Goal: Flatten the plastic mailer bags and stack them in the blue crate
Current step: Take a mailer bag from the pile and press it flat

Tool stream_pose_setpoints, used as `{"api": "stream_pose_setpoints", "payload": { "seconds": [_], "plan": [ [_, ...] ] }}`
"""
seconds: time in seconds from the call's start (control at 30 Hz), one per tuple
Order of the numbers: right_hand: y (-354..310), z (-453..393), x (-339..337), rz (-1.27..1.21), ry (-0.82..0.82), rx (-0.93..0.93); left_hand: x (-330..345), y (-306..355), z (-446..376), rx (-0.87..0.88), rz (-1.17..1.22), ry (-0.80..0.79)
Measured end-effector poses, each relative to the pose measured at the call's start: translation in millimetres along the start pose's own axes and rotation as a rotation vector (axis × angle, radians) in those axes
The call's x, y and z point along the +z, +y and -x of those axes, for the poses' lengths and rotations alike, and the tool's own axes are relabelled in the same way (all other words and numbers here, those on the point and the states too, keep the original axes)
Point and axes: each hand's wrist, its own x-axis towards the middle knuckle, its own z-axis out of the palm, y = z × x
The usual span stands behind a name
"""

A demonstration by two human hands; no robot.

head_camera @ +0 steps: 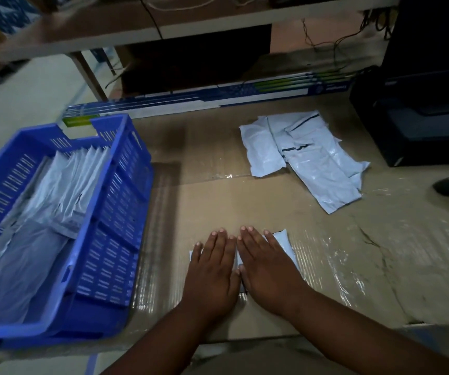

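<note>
Item one: your left hand (213, 269) and your right hand (268, 266) lie side by side, palms down, fingers straight and spread flat, thumbs nearly touching. Both press on one mailer bag (281, 238), pale grey-blue, which lies under them on the surface (380, 266); only its far right corner, a sliver at its left edge and a strip between your hands show.

Item two: the blue crate (115, 234), slotted plastic, sits to the left of your left hand, close by but not touching it. Inside lie stacked mailer bags (63, 190) of the same pale colour, some leaning in a row toward the far end, others lying flat nearer you.

Item three: a loose pile of mailers (304, 155), crumpled and overlapping, lies beyond your right hand and off to its right, well apart from both hands.

Item four: the surface is covered with brown cardboard under glossy clear tape, creased and cracked to the right of your right hand.

Item five: a long printed box (207, 100), blue, white and green, lies across the far edge, beyond the crate and the pile.

Item six: a black machine (418, 117) stands far right, beyond the pile.
</note>
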Motion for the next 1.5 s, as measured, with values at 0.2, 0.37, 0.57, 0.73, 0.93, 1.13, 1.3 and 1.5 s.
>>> {"api": "stream_pose_setpoints", "payload": {
  "seconds": [0.2, 0.37, 0.57, 0.73, 0.93, 1.13, 1.3, 1.5],
  "plan": [
    [3, -1, 1, -0.039, -0.031, 0.001, 3, 0, 0, -0.019, -0.032, -0.018],
    [6, 0, 4, -0.098, -0.033, -0.003, 3, 0, 0, -0.018, -0.042, -0.016],
    [12, 1, 8, -0.185, -0.057, 0.02, 1, 0, 1, -0.039, -0.049, -0.042],
    [42, 10, 6, -0.16, -0.073, 0.09, -1, 4, 3, -0.069, -0.027, -0.041],
    [70, 18, 6, -0.108, -0.1, 0.101, -2, 8, 5, -0.138, -0.066, -0.077],
    [87, 27, -12, -0.077, -0.033, 0.051, -9, 40, 11, -0.137, -0.103, -0.031],
    [70, 52, -14, -0.08, 0.034, -0.141, 9, 88, 14, 0.02, -0.041, 0.022],
    [73, 55, 8, -0.096, -0.038, -0.134, 9, 82, 9, 0.093, -0.03, 0.04]
  ]
}}
